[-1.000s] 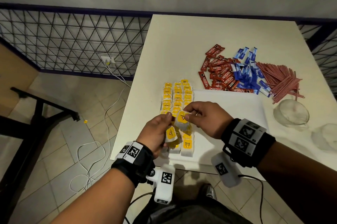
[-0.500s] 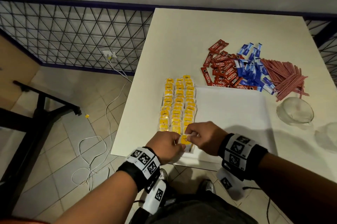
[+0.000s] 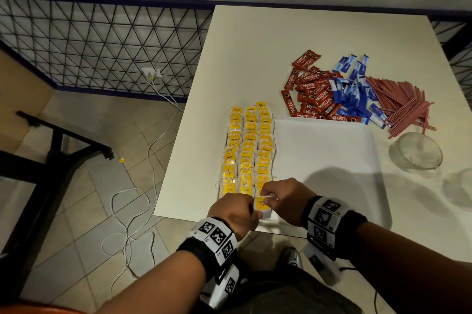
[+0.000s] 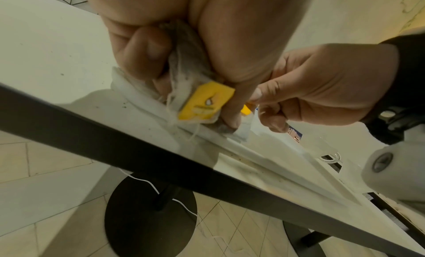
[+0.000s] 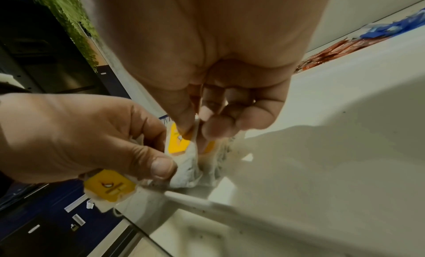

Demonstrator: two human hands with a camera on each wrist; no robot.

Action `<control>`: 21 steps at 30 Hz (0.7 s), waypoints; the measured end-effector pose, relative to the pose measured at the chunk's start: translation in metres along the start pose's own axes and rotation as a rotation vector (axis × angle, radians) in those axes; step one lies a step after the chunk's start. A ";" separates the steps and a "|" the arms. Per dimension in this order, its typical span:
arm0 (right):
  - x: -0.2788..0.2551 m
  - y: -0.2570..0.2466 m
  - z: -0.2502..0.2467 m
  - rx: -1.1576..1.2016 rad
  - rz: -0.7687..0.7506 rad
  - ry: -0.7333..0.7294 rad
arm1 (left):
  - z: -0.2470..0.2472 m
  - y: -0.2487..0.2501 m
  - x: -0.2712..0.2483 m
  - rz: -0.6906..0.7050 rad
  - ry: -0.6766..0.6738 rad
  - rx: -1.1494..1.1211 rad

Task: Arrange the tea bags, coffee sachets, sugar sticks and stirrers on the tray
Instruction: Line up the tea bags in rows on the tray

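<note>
Now three columns of yellow-tagged tea bags (image 3: pixel 249 150) line the left side of the white tray (image 3: pixel 324 157). My left hand (image 3: pixel 233 211) grips two soft paper bags (image 4: pixel 184 73), and my right hand (image 3: pixel 282 198) pinches another bag (image 5: pixel 181 144) at the near end of the third column; a second ago both hands were farther up the tray. Behind the tray lie heaps too tangled to count: glossy red coffee sachets (image 3: pixel 314 91), blue sugar sticks (image 3: pixel 355 88), thin red stirrers (image 3: pixel 401 104). Two glass cups (image 3: pixel 415 152) sit right.

Black wristbands (image 3: pixel 204 249) carry white square-coded tags; white cameras (image 3: pixel 224 288) hang beneath.
</note>
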State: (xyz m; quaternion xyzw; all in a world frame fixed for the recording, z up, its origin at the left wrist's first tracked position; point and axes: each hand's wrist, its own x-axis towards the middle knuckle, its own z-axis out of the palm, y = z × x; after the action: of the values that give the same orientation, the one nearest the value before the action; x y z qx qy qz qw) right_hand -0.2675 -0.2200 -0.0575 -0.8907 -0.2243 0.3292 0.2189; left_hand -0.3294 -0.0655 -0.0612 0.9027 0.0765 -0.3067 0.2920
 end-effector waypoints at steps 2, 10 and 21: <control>0.003 0.002 0.003 -0.029 0.007 0.009 | -0.001 0.002 -0.002 -0.014 0.005 0.075; 0.011 0.005 0.010 -0.115 0.070 0.038 | -0.009 -0.011 -0.004 0.047 0.162 -0.135; -0.005 -0.037 -0.035 0.113 -0.538 0.132 | -0.055 0.005 -0.020 -0.148 -0.199 -1.923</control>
State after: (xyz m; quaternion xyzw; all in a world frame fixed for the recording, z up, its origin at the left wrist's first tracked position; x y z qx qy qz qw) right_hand -0.2562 -0.2014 -0.0111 -0.8050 -0.4192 0.2128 0.3619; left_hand -0.3153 -0.0369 -0.0115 0.2412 0.3261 -0.2060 0.8905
